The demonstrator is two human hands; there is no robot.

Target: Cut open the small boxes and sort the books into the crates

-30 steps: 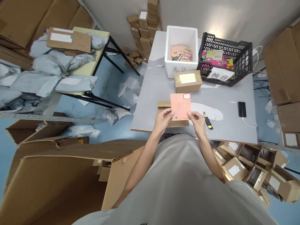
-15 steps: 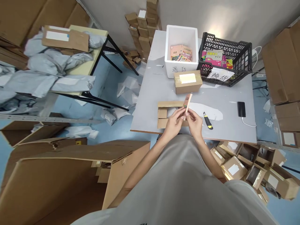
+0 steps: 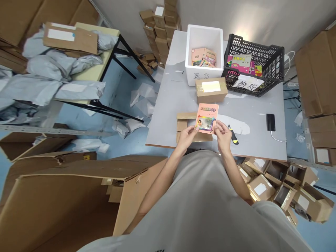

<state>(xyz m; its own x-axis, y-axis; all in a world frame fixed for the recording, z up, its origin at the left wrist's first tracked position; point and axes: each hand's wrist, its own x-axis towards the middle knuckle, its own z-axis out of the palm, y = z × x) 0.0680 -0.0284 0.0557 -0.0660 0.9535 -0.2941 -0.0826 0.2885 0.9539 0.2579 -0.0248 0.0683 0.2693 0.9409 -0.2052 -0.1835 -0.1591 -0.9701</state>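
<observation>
Nearest is the soft grey cloth of the person's shirt point(image 3: 204, 196), with a big open box point(image 3: 143, 192) of brown corrugated cardboard to its left and a heap of small cartons point(image 3: 262, 187) on the floor to its right. Ahead, both hands hold one thin, square-looking booklet point(image 3: 207, 117) above the near edge of the grey, flat-topped desk point(image 3: 168, 98). The left hand point(image 3: 187, 137) has its grip closed on the lower left corner, the thumb on top; the right hand's point(image 3: 223, 134) grip pinches the lower right edge in the same manner. The salmon-pink cover faces up, bearing a line of printed characters too small to read surely and a coloured picture. Beneath it lies an open cardboard carton point(image 3: 186, 115), partly hidden. A black-and-yellow cutter point(image 3: 233, 135) lies just beside the right hand; farther right is a glossy black phone point(image 3: 270, 122) with a white cable. Beyond the booklet sits a taped, closed carton point(image 3: 212, 96) with a white label. Behind stand a smooth white foam box point(image 3: 214, 74), hand-lettered 退货 and holding pink booklets point(image 3: 202, 56), and a black lattice plastic crate point(image 3: 270, 61) whose paper sign point(image 3: 248, 83) reads 换货; one of its books point(image 3: 241, 60) shows 话题作文.
</observation>
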